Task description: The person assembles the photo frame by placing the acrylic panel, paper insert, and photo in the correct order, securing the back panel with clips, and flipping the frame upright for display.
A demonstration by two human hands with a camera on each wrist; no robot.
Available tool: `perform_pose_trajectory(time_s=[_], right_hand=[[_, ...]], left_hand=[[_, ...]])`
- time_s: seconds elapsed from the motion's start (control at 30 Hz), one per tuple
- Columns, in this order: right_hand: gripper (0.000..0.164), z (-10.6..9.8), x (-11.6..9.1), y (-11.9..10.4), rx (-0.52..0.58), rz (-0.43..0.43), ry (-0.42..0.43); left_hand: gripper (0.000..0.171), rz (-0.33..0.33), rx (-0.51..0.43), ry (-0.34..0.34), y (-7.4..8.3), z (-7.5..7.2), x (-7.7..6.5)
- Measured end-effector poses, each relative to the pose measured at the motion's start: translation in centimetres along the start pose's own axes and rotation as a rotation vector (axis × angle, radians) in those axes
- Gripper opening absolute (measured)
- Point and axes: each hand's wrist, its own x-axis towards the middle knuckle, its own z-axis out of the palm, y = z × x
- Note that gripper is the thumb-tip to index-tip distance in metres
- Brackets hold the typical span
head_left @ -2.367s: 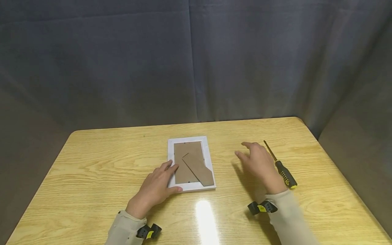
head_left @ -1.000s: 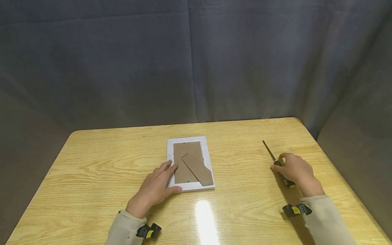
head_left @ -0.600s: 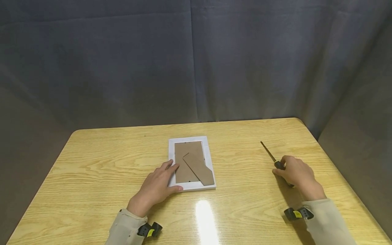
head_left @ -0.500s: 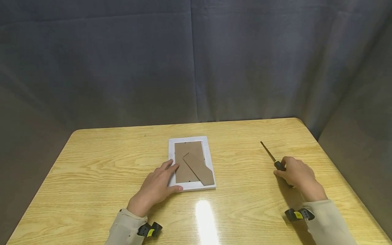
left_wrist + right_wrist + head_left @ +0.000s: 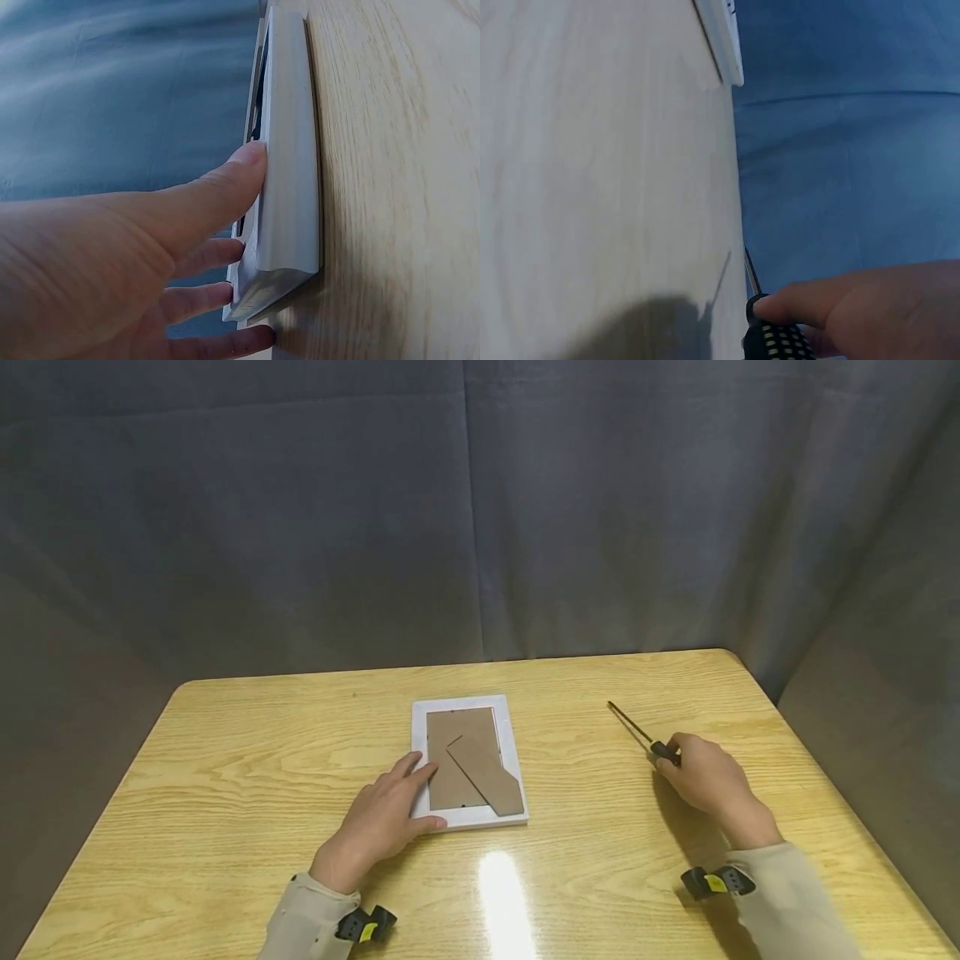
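Observation:
A white picture frame (image 5: 514, 760) lies back side up near the table's middle, its brown backing board (image 5: 459, 724) and stand leg (image 5: 491, 781) uppermost. My left hand (image 5: 381, 814) rests on its lower left corner; in the left wrist view the thumb (image 5: 244, 161) lies on the near edge and the other fingers spread by the side. Off to the right, my right hand (image 5: 705, 774) grips a screwdriver (image 5: 664, 752) by its black and yellow handle. The shaft points away and to the left. In the right wrist view the dotted handle (image 5: 776, 341) shows under the thumb, and its shadow falls on the tabletop.
The wooden table (image 5: 247, 760) has rounded far corners, with a grey curtain (image 5: 337, 527) hanging behind it and at both sides. A bright light reflection lies on the wood in front of the frame. Each wrist carries a black camera (image 5: 716, 882).
My right hand moved right to the screwdriver, took hold of its handle, and has since shifted it left and a little away, off the tabletop. The left hand and picture frame stayed put.

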Motion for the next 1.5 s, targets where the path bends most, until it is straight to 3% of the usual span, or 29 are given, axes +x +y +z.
perform_pose_trajectory(time_s=[0.37,0.77,0.97,1.23,1.5], right_hand=[[0.027,0.4,1.2,-4.4,0.117,-0.121,0.009],[0.022,0.8,2.3,-8.6,0.184,-0.141,0.03],[0.026,1.2,2.6,-10.2,0.227,-0.134,0.082],[0.043,1.3,2.3,-12.3,0.394,-0.195,0.1],[0.025,1.5,2.1,-13.3,0.463,-0.189,0.109]], left_hand=[[0.081,0.004,-0.001,0.003,0.1,0.1,0.0],[0.08,0.017,0.001,0.005,0.3,0.1,0.1],[0.081,0.012,0.004,0.002,0.3,0.1,0.1],[0.08,0.011,-0.001,-0.005,0.5,0.1,0.2],[0.08,0.01,0.002,-0.009,0.6,0.1,0.4]])
